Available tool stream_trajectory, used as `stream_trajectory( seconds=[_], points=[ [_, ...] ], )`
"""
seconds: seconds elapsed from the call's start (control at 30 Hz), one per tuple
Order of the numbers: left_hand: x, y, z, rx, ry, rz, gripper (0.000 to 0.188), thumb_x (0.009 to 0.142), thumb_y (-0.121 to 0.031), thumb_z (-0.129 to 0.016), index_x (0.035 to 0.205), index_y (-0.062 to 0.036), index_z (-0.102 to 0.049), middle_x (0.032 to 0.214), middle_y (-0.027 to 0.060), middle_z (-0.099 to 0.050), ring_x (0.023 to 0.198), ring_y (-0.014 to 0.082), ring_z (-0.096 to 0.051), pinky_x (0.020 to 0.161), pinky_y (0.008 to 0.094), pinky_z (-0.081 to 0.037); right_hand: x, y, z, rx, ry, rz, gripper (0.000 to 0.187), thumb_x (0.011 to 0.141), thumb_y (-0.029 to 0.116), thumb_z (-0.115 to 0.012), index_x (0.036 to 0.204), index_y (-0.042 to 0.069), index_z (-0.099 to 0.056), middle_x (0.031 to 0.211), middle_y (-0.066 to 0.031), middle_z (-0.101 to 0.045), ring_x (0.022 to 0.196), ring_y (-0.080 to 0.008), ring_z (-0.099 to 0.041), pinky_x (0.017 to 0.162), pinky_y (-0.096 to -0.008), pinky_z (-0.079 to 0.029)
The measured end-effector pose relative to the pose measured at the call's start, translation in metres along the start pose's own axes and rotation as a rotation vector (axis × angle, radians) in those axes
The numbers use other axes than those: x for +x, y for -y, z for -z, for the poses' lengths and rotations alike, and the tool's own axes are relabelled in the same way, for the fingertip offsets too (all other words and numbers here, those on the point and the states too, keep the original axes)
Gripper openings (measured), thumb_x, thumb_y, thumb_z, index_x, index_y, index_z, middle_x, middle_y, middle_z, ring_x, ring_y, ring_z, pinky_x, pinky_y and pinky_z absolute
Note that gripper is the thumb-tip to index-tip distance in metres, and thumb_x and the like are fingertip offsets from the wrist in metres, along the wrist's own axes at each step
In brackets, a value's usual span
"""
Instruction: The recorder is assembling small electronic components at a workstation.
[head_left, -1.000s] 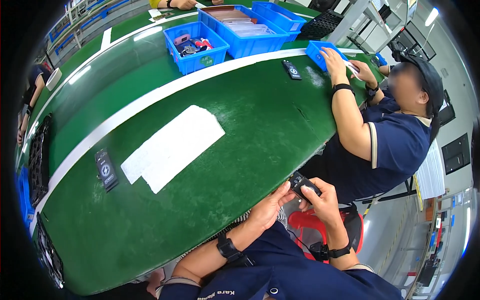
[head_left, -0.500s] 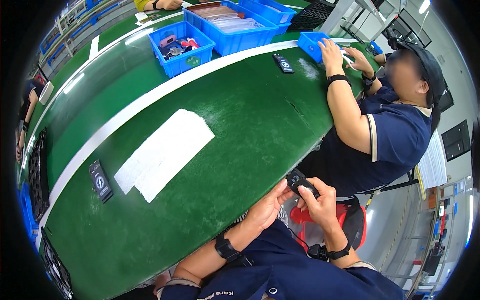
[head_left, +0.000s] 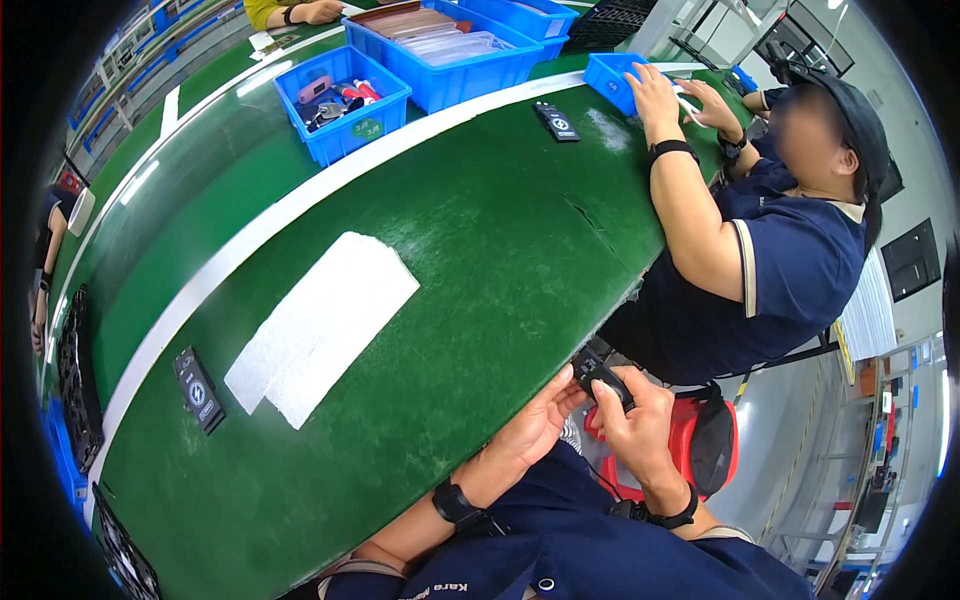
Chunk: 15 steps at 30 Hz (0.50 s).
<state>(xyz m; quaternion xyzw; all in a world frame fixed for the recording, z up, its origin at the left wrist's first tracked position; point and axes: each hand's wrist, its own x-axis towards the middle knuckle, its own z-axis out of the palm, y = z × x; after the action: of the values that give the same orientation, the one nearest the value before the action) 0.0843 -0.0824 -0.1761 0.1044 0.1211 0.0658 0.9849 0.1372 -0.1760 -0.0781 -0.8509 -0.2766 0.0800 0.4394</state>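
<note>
Just off the table's front edge, a small black rectangular device (head_left: 590,367) is held between my two hands. My right hand (head_left: 640,420) is closed around it, with the thumb pressed on its upper face. My left hand (head_left: 540,425) has its fingertips pinched at the device's left side; exactly what they grip there is partly hidden. On the table at the left lies a black flat device (head_left: 199,391) with a round white lightning mark. A white sheet (head_left: 325,325) lies flat in the middle. Another black device (head_left: 557,122) with a similar mark lies farther off.
A blue bin (head_left: 335,145) of small coloured items and a larger blue bin (head_left: 450,85) of packed sleeves stand beyond the white strip. At the right a co-worker (head_left: 790,240) handles something white beside a small blue box (head_left: 606,82). Black trays (head_left: 75,370) line the far left.
The device in my hands has tilted slightly and my right thumb has shifted a little on it. The whole view has moved slightly; the things on the table keep their places.
</note>
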Motion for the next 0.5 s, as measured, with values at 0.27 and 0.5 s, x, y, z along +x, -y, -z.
stream_trajectory(
  seconds=[0.27, 0.5],
  points=[
    [0.0, 0.004, -0.001, -0.141, 0.03, 0.048, 0.017, 0.089, -0.016, -0.053, 0.104, -0.0075, -0.055, 0.102, 0.0033, -0.059, 0.093, 0.013, -0.056, 0.081, 0.0272, -0.048, 0.0, 0.009, -0.002, -0.248, -0.093, 0.287, 0.007, 0.08, 0.003, -0.058, 0.079, -0.004, -0.058, 0.052, -0.0059, -0.056, 0.042, -0.0101, -0.056, 0.039, -0.0222, -0.042],
    [-0.018, -0.005, -0.019, 0.177, 0.051, -0.067, 0.022, 0.09, -0.014, -0.052, 0.109, -0.0043, -0.054, 0.106, 0.0052, -0.057, 0.097, 0.0134, -0.055, 0.086, 0.0271, -0.046, -0.002, -0.027, 0.021, 0.255, 0.181, -0.008, 0.011, 0.082, 0.006, -0.057, 0.089, -0.002, -0.061, 0.065, -0.0039, -0.062, 0.057, -0.0081, -0.059, 0.053, -0.0216, -0.049]
  ],
)
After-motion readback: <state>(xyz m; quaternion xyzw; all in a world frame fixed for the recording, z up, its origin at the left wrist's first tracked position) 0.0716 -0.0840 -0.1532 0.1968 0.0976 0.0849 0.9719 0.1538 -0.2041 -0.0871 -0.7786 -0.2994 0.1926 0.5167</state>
